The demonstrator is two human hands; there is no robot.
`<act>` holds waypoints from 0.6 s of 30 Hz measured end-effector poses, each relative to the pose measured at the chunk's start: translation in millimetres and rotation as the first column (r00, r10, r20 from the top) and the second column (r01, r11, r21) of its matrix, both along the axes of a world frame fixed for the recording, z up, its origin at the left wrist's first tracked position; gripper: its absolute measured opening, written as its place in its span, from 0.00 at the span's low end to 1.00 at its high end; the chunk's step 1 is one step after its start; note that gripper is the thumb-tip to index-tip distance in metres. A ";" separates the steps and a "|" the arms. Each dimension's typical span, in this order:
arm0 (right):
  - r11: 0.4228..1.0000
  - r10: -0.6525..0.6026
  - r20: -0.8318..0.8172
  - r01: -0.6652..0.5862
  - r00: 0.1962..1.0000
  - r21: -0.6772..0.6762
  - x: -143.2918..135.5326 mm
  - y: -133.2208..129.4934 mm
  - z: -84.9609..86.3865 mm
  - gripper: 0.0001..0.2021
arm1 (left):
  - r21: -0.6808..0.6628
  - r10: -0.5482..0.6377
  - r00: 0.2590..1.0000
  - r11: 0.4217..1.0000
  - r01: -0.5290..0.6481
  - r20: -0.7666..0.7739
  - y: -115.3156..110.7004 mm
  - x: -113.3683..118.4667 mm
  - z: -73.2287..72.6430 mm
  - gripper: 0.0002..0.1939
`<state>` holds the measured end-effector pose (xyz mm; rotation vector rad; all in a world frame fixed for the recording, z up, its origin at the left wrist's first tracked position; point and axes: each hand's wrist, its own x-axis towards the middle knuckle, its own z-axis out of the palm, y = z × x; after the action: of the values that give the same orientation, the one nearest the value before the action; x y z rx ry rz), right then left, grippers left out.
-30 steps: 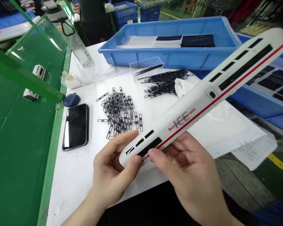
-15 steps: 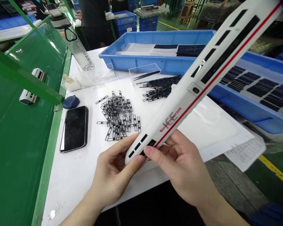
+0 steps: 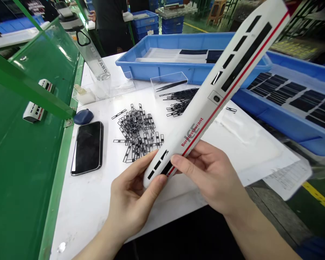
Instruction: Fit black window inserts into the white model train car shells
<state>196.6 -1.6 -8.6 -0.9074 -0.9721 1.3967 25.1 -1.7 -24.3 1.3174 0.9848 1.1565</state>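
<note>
A long white model train car [image 3: 203,104] with a red stripe, black window strips and "ICE Bordrestaurant" lettering slants up to the right in front of me. My left hand [image 3: 135,195] is wrapped round its lower end, the thumb beside the small black windows. My right hand [image 3: 208,173] grips the same end from the right, its thumb pressing at the end of a black window strip by the red stripe. Just beyond lies a loose pile of thin black window frames [image 3: 137,131]. A second heap of black strips [image 3: 178,101] is partly hidden behind the car.
A phone [image 3: 87,148] and a dark blue rounded object [image 3: 83,116] lie at the left. A clear bottle [image 3: 93,57] stands by clear trays, one holding tweezers [image 3: 172,85]. Blue bins [image 3: 162,71] line the back. A green post [image 3: 29,90] crosses the left; a person [image 3: 109,25] stands beyond.
The train car's upper end has swung left and tilted steeper. My right thumb has shifted slightly up along the car, showing more of the black strip.
</note>
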 end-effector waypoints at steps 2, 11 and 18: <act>0.999 -0.028 0.031 0.027 0.999 0.030 -0.9 0.6 1.5 0.01 | 0.008 -0.001 1.000 1.000 0.001 0.001 -0.2 0.0 -0.3 0.20; 0.998 0.036 0.099 -0.040 0.994 0.047 1.7 4.5 1.0 0.02 | 0.004 -0.008 0.999 1.000 0.008 0.041 1.1 -1.0 -4.2 0.21; 0.996 0.073 0.105 -0.078 0.992 0.038 1.2 6.9 1.5 0.03 | -0.044 -0.033 0.998 0.998 0.036 0.062 1.4 1.0 -2.2 0.17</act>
<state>197.8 5.3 -7.1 -0.9267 -1.1201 1.3986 26.1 -0.3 -26.5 1.2517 0.9352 1.1351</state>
